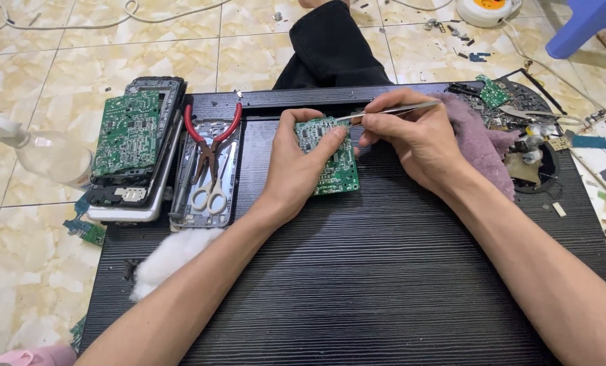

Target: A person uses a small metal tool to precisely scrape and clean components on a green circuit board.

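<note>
Gripped in the left hand point(296, 169), the green circuit board point(330, 159) meets tweezers point(384, 110) pinched by the right hand point(411, 139).

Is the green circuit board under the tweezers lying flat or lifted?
Lifted: the left hand tilts the circuit board up; its lower edge rests on the black board.

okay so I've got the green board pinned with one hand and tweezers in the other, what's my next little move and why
Probably lower the tweezers tip the last bit onto the green circuit board. The right hand already has the tip at the board's upper edge, and the left hand presses the board flat on the black ribbed surface, so it looks steady enough for fine contact.
</note>
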